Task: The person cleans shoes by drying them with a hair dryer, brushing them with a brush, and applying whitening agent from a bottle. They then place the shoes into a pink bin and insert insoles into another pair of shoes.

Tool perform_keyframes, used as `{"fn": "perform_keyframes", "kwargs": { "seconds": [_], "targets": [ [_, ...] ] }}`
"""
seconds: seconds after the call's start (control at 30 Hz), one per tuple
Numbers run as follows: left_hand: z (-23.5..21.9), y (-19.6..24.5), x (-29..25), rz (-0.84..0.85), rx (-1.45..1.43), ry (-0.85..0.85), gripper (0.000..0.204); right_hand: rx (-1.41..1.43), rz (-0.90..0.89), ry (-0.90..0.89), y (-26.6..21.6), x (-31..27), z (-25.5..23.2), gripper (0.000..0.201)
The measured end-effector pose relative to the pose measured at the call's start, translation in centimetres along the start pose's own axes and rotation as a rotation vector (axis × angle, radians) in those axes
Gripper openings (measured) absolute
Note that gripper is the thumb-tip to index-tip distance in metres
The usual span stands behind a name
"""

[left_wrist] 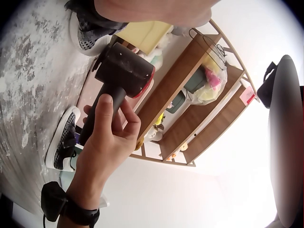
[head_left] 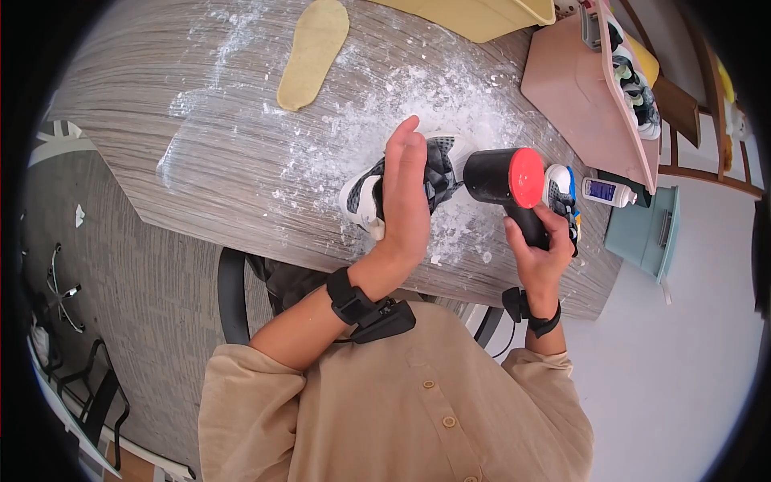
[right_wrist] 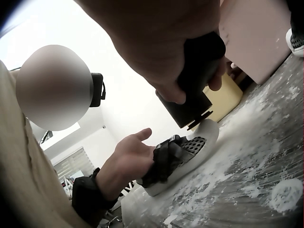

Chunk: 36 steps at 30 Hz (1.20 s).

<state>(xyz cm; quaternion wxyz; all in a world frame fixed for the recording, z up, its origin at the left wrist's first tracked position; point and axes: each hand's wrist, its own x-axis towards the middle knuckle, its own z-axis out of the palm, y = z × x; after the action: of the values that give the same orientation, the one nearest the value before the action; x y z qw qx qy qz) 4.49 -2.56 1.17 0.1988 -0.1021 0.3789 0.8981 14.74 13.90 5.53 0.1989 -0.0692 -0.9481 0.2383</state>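
A black-and-white sneaker (head_left: 442,165) with a perforated upper and dark straps lies on the powder-strewn table. Across its middle lies my left hand (head_left: 408,193), fingers straight and together; in the right wrist view this hand (right_wrist: 133,159) meets the straps, its thumb raised. My right hand (head_left: 540,255) grips the handle of a black hair dryer (head_left: 487,175) with a red rear cover. The dryer's nozzle end points at the sneaker's toe, close over it in the right wrist view. A second, similar sneaker (left_wrist: 61,142) stands by the right hand.
White powder (head_left: 434,88) is scattered over the wood-grain table (head_left: 249,161). A tan insole (head_left: 313,56) lies at the far side. Near the right edge are a white bottle (head_left: 606,193), a pink bin (head_left: 562,88) with shoes and a teal bin (head_left: 638,237). A yellow bin (head_left: 482,20) stands at the back.
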Motion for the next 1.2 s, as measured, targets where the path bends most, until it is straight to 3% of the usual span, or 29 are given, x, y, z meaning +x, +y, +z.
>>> {"fn": "perform_keyframes", "kwargs": {
  "seconds": [0.4,0.8,1.2],
  "targets": [
    [-0.2,-0.2,0.0,-0.005,0.012,-0.006,0.05,0.046,-0.06,-0.072,0.0,0.0,-0.3,0.041],
    [0.2,0.2,-0.5,0.038,0.005,-0.018,0.053,0.114,0.112,-0.087,0.2,-0.3,-0.3,0.04],
    [-0.3,-0.3,-0.7,0.031,0.05,-0.087,0.051,0.027,0.091,-0.046,-2.2,0.0,-0.3,0.04]
  ]
}}
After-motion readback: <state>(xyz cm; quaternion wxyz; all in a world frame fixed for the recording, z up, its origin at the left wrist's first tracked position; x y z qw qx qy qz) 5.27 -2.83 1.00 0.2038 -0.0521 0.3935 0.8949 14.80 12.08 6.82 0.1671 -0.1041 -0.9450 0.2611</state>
